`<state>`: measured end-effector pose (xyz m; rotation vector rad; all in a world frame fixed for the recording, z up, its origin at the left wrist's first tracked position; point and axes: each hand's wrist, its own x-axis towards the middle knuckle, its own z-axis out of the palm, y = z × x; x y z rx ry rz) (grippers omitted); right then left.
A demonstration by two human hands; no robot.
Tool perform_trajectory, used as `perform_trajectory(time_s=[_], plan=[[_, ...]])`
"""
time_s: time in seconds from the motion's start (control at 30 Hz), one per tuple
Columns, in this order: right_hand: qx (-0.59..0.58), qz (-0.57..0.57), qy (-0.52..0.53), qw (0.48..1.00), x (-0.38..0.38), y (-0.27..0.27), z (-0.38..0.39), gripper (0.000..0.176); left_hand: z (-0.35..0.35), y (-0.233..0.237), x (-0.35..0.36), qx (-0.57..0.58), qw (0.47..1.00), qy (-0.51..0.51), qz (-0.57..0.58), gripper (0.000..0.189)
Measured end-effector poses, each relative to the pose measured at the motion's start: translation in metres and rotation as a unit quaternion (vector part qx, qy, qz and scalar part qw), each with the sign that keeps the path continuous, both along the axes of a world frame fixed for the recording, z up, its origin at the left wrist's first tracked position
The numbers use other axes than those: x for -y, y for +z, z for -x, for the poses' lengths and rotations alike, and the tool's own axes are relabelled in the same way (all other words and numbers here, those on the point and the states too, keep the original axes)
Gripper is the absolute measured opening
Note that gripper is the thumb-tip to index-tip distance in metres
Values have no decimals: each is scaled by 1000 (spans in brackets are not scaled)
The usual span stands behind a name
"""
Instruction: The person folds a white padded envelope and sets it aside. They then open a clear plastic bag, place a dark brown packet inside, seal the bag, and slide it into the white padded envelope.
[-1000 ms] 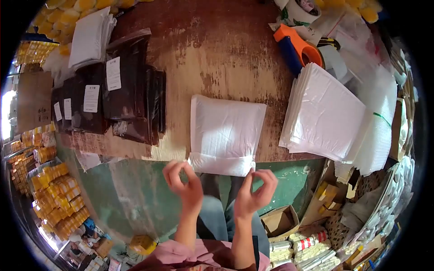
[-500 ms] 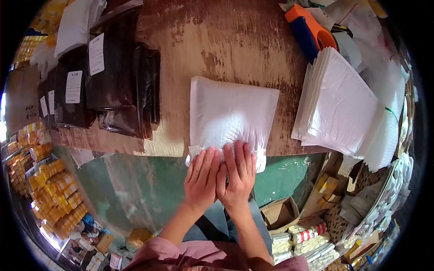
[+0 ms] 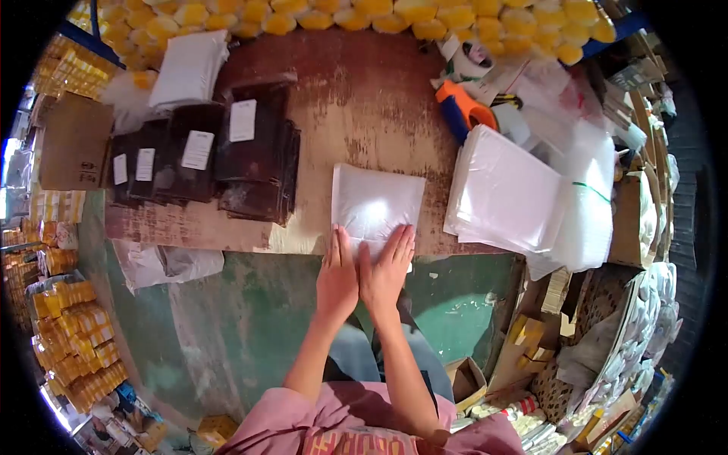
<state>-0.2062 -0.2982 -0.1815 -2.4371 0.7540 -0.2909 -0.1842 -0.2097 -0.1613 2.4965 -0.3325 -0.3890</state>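
A white padded mailer (image 3: 377, 193) lies flat on the worn wooden table (image 3: 356, 91), its near end at the table's front edge. My left hand (image 3: 337, 280) rests on the lower left of the mailer with fingers stretched out. Beside it, my right hand (image 3: 384, 277) lies on the lower right part, its fingers extended and thumb close to the left hand. Both palms face down and neither hand grasps anything. The fingers and palms hide the near end of the mailer.
Dark packs with white labels (image 3: 254, 152) are stacked at left, below a white pile (image 3: 189, 68). To the right are stacked white mailers (image 3: 500, 186), bubble wrap (image 3: 591, 193) and an orange-and-blue tape dispenser (image 3: 464, 110). Yellow-orange goods (image 3: 371, 11) line the back.
The view has tilted up, showing more of the table's back. Both hands have slid further up onto the mailer, and its near flap is now covered by them.
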Motion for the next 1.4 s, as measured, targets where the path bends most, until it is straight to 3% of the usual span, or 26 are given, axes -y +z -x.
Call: perform_trajectory(time_s=[0.1,0.17,0.27,0.3,0.33,0.37,0.43,0.47,0.53,0.6,0.67,0.77,0.83,0.87,0.9,0.93,0.97,1.0,1.07,1.1,1.17,1.2,1.23,1.3,1.37,1.4], plan=[[38,-63,-38,997,3,-1,-9,73,-10,-6,9,-42,996,69,25,59],[73,-58,-60,994,7,-15,-10,64,-12,-25,18,18,995,102,7,56],[144,-188,-21,971,32,-19,6,53,-12,-30,27,84,974,196,78,39],[108,-316,-70,940,45,-5,16,42,-12,-22,22,64,963,230,127,34],[113,-215,-77,967,55,1,27,31,-12,-17,18,45,948,263,176,31],[31,-146,-113,982,63,12,35,22,-11,-24,16,151,936,286,139,21],[-7,-247,-150,957,71,5,47,36,-6,-32,7,146,939,295,103,17],[-144,-427,-144,881,83,16,45,42,-1,-32,5,128,945,286,90,20],[-89,-653,-164,734,80,-24,42,42,5,-39,8,55,932,337,124,29],[-48,-738,-170,652,77,-23,33,42,1,-59,5,-20,911,391,127,44],[-101,-723,-134,670,86,-16,28,39,-6,-67,5,-112,827,459,305,38],[-19,-740,-151,656,92,2,13,36,-19,-53,9,-122,778,378,487,31],[92,-763,-150,622,91,5,1,36,-27,-33,1,56,930,144,332,36],[105,-750,-138,638,94,2,-7,45,-23,-29,-6,138,962,21,233,40],[76,-706,-149,688,102,3,-11,51,-32,-40,-10,110,966,8,233,49],[49,-658,-153,735,110,19,-23,57,-44,-20,-3,-49,930,134,338,51],[54,-643,-122,754,119,56,-36,62,-66,14,12,-205,843,250,430,53],[62,-626,-93,771,128,99,-49,66,-85,47,22,-350,711,345,503,55],[-28,-649,19,760,156,141,-70,40,-109,98,27,-375,765,293,435,55],[-36,-652,51,756,165,183,-74,37,-112,151,19,-390,775,206,452,59],[-105,-673,140,719,197,311,-84,40,-119,256,2,-402,774,30,488,75],[-168,-689,195,677,215,358,-91,46,-135,305,-20,-462,757,38,460,66],[-81,-539,269,794,234,365,-101,48,-145,301,-34,-383,786,-16,485,69],[17,-447,231,864,226,350,-105,50,-166,293,-64,-202,822,-99,523,77],[41,-570,152,806,186,296,-100,51,-162,280,-28,-185,834,-158,496,83],[37,-638,104,762,159,269,-90,52,-139,276,-13,-302,830,-168,438,87]])
